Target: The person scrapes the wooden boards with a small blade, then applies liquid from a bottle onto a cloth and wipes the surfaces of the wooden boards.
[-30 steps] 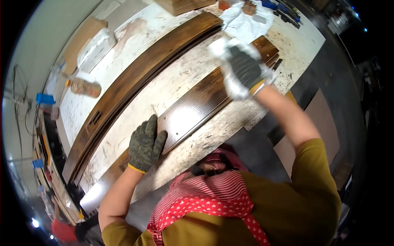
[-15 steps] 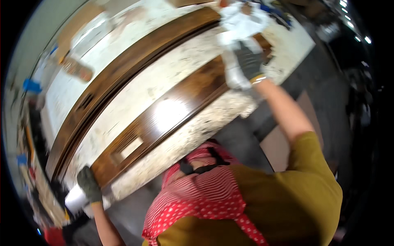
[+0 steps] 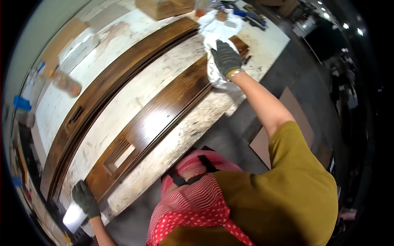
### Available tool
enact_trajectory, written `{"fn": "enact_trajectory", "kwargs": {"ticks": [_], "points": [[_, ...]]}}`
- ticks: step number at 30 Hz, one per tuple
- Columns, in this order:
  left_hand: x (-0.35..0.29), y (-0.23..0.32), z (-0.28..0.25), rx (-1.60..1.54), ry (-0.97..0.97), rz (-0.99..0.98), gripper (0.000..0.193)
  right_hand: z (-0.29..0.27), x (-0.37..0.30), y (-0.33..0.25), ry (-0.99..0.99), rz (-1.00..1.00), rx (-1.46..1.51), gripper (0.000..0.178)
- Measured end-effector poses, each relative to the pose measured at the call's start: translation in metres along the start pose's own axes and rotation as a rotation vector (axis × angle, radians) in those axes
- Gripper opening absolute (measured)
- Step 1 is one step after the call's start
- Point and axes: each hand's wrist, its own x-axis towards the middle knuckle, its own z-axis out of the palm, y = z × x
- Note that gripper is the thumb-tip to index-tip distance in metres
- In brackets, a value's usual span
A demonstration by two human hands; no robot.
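A long dark-brown wooden board [image 3: 176, 98] with a glossy face and a rectangular cutout lies slantwise on the worn white table. My gloved right hand [image 3: 226, 58] presses a bunched white cloth [image 3: 217, 80] onto the board near its far right end. The fingers lie over the cloth and hide part of it. At the board's near left end my gloved left hand [image 3: 86, 199] is curled against the edge; its fingertips are partly hidden. A second dark-brown board [image 3: 119, 74], with a small slot, lies parallel farther back, apart from both hands.
Another white cloth [image 3: 219, 25] and several tools [image 3: 254, 18] lie at the far right end of the table [image 3: 269, 47]. A cardboard box [image 3: 164, 8] stands at the back. A plastic bottle [image 3: 65, 83] and a clear package [image 3: 78, 47] are at the left. Flat cardboard [image 3: 283, 123] lies right of the table.
The whole view has shifted, so the boards and table appear farther left. My right hand and its cloth, blurred before, now show sharply near the same board end. My left hand stays at the near end.
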Motion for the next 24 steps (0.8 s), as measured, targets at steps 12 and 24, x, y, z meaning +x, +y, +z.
{"fn": "enact_trajectory", "kwargs": {"ticks": [12, 24], "points": [[0.005, 0.017, -0.005, -0.059, -0.039, -0.041, 0.026, -0.025, -0.053, -0.145, -0.139, -0.623, 0.038, 0.031], [0.003, -0.026, -0.041, -0.758, -0.007, 0.001, 0.043, -0.074, -0.154, -0.304, -0.29, -0.348, 0.762, 0.032]]}}
